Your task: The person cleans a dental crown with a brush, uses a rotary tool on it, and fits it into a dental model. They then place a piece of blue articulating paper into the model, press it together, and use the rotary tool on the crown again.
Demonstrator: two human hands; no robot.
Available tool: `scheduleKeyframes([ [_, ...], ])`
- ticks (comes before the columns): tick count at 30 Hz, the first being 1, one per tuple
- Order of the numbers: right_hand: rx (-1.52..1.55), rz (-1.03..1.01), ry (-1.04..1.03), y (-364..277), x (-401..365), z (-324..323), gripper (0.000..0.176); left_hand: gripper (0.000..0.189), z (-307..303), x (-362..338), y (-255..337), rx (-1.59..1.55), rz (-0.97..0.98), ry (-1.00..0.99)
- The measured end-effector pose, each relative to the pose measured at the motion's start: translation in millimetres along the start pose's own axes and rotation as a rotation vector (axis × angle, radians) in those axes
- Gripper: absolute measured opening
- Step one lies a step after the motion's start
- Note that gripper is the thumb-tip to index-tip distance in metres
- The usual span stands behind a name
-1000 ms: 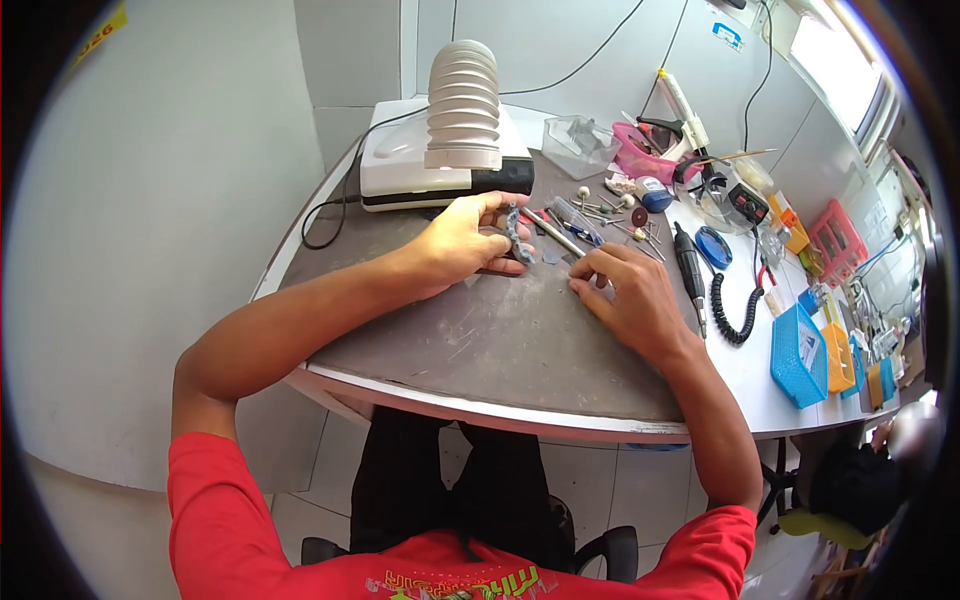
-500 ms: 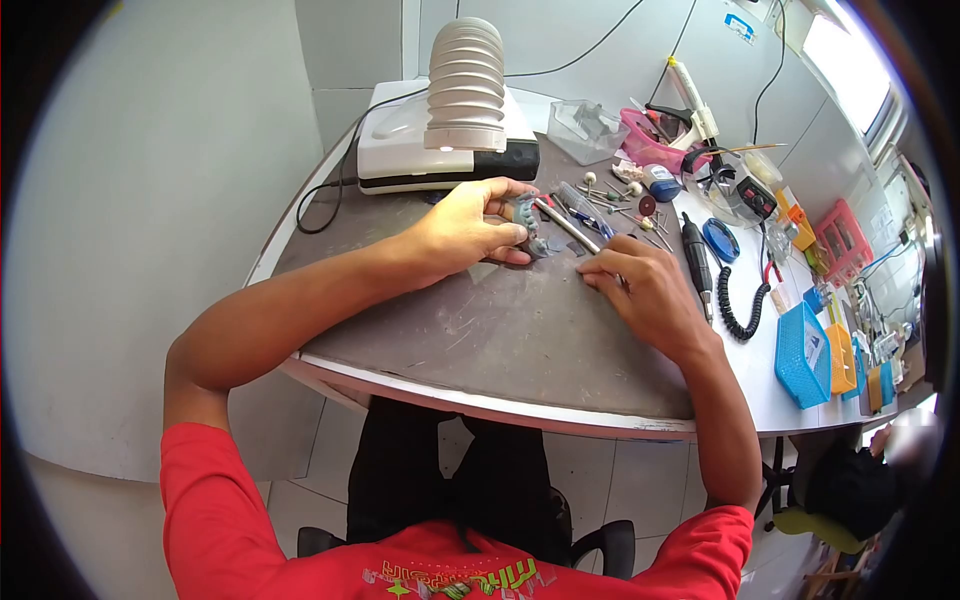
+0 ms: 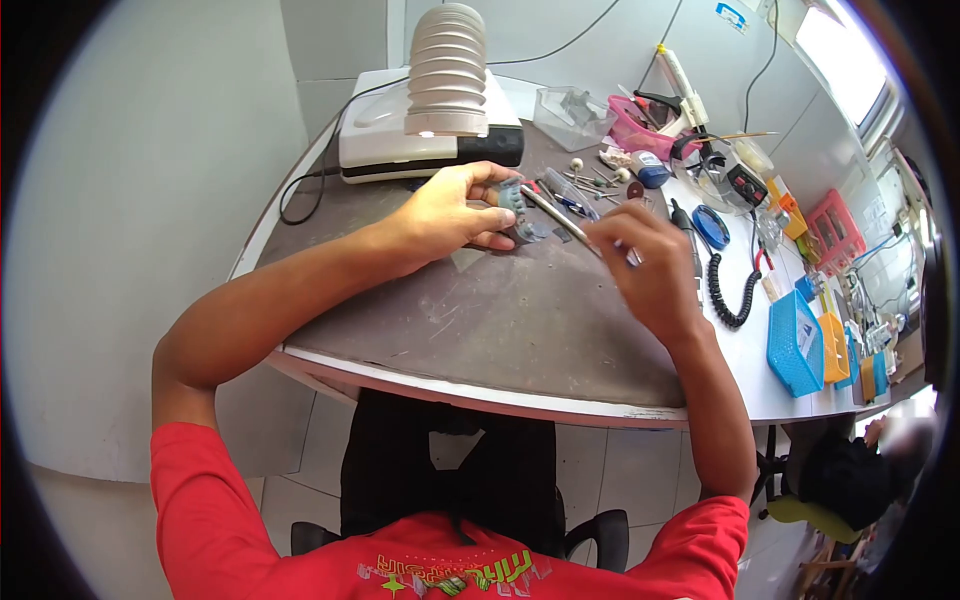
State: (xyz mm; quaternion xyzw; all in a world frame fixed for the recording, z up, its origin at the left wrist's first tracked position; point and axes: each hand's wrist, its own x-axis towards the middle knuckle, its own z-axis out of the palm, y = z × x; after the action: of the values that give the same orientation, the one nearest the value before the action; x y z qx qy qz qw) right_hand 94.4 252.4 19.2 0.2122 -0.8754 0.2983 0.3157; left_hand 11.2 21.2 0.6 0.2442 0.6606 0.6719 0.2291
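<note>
A single head-worn wide-angle camera looks forward and steeply down, from near above the desk [image 3: 470,320].

wearer's hands [image 3: 448,212]: two
red sleeves [image 3: 205,485]: two
ribbed nozzle [image 3: 447,75]: one
grey-blue piece [image 3: 514,195]: one
metal rod [image 3: 560,220]: one
glue gun [image 3: 690,112]: one
coiled cord [image 3: 714,285]: one
clear box [image 3: 570,136]: one
dark red disc [image 3: 636,189]: one
pink containers [image 3: 640,142]: two

Rod [image 3: 560,220]: glossy metal | grey piece [image 3: 518,208]: rough | tabletop [image 3: 480,315]: matt, scuffed
</note>
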Motion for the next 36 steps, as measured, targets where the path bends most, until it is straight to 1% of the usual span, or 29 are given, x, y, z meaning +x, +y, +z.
scheduleKeyframes([
  [2, -0.135, -0.115, -0.357, 11.5, -3.2, 1.9, 0.011, 0.051, 1.5, -1.1, 1.9, -0.004, 0.011, -0.012],
  [3, -0.119, -0.084, -0.391, 11.6, -2.6, -0.6, 0.013, 0.052, 1.6, -0.9, 2.5, 0.002, 0.009, 0.003],
  [7, -0.123, -0.103, -0.364, 10.5, -1.3, -2.0, 0.012, 0.051, -1.7, -0.5, 0.9, -0.003, 0.002, 0.011],
  [8, -0.131, -0.083, -0.292, 8.1, 0.0, -4.8, 0.011, 0.049, -1.5, -0.4, -0.2, 0.000, -0.006, 0.012],
  [9, -0.138, -0.059, -0.219, 7.4, -0.3, -6.2, 0.010, 0.040, -0.3, 0.3, -1.4, -0.008, 0.013, 0.036],
  [10, -0.150, -0.033, -0.117, 13.8, 1.2, -6.3, 0.009, 0.040, -0.9, 0.5, -3.1, -0.010, 0.008, 0.036],
  [12, -0.196, 0.025, -0.011, 17.9, 5.6, -11.5, 0.008, 0.035, -1.9, 0.8, -2.5, 0.211, 0.124, 0.004],
  [13, -0.198, 0.019, -0.011, 19.5, 6.1, -12.3, 0.008, 0.032, -0.1, -1.1, -0.5, 0.352, 0.150, 0.040],
  [14, -0.225, 0.007, -0.032, 22.0, 5.5, -11.9, 0.009, 0.032, 2.9, -4.2, 2.3, 0.352, 0.154, 0.043],
  [16, -0.250, -0.002, -0.054, 25.6, 3.5, -8.2, 0.009, 0.033, 9.6, -11.1, 6.0, 0.751, 0.398, 0.143],
  [17, -0.251, -0.037, -0.069, 26.8, 2.6, -4.9, 0.009, 0.036, 11.8, -12.8, 6.4, 0.768, 0.443, 0.151],
  [18, -0.251, -0.074, -0.085, 26.5, 2.4, -2.8, 0.010, 0.036, 12.4, -12.8, 5.6, 0.768, 0.442, 0.150],
  [19, -0.303, -0.038, -0.146, 23.7, 3.3, -3.0, 0.013, 0.035, 12.4, -12.3, 4.3, 0.821, 0.513, 0.162],
  [20, -0.302, -0.040, -0.150, 24.2, 3.0, -1.9, 0.013, 0.034, 12.1, -12.5, 3.6, 0.874, 0.583, 0.176],
  [21, -0.322, -0.009, -0.187, 26.1, 2.1, 0.1, 0.016, 0.034, 11.5, -13.6, 4.4, 0.872, 0.580, 0.181],
  [23, -0.341, 0.019, -0.225, 28.6, 1.7, 1.3, 0.018, 0.032, 8.6, -14.8, 7.8, 1.015, 0.532, 0.188],
  [25, -0.297, 0.066, -0.196, 31.3, 1.1, 0.5, 0.025, 0.032, 7.0, -14.4, 8.3, 0.965, 0.487, 0.189],
  [26, -0.290, 0.057, -0.198, 31.0, 2.2, 0.2, 0.025, 0.031, 5.2, -13.1, 9.1, 0.919, 0.451, 0.187],
  [27, -0.265, 0.096, -0.137, 29.7, 2.9, -0.7, 0.028, 0.036, 3.0, -11.5, 9.0, 0.935, 0.424, 0.172],
  [28, -0.240, 0.136, -0.075, 27.8, 3.0, -2.3, 0.031, 0.036, 1.5, -10.9, 9.2, 0.938, 0.420, 0.179],
  [29, -0.247, 0.120, -0.037, 24.3, 3.2, -5.4, 0.034, 0.036, 1.1, -10.6, 9.3, 0.935, 0.405, 0.183],
  [30, -0.244, 0.120, -0.041, 18.3, 2.1, -8.7, 0.034, 0.037, 1.3, -10.6, 8.5, 0.928, 0.389, 0.185],
  [31, -0.227, 0.161, -0.050, 11.3, 1.8, -12.6, 0.035, 0.040, -0.1, -8.0, 3.4, 0.900, 0.431, 0.193],
  [32, -0.210, 0.198, -0.059, 5.4, 1.3, -14.6, 0.036, 0.040, -1.8, -6.3, 0.9, 0.897, 0.431, 0.200],
  [33, -0.184, 0.102, -0.026, -0.6, -1.5, -14.4, 0.040, 0.042, -3.5, -5.4, -0.6, 0.887, 0.430, 0.194],
  [34, -0.185, 0.093, -0.031, -10.2, -5.8, -13.9, 0.040, 0.045, -4.4, -6.2, 0.5, 0.879, 0.429, 0.189],
  [35, -0.143, 0.181, -0.096, -21.8, -11.4, -13.9, 0.042, 0.046, -5.0, -7.2, 1.8, 0.889, 0.390, 0.172],
  [36, -0.103, 0.269, -0.160, -29.8, -16.6, -14.5, 0.044, 0.046, -5.8, -6.6, -0.4, 0.885, 0.393, 0.179],
])
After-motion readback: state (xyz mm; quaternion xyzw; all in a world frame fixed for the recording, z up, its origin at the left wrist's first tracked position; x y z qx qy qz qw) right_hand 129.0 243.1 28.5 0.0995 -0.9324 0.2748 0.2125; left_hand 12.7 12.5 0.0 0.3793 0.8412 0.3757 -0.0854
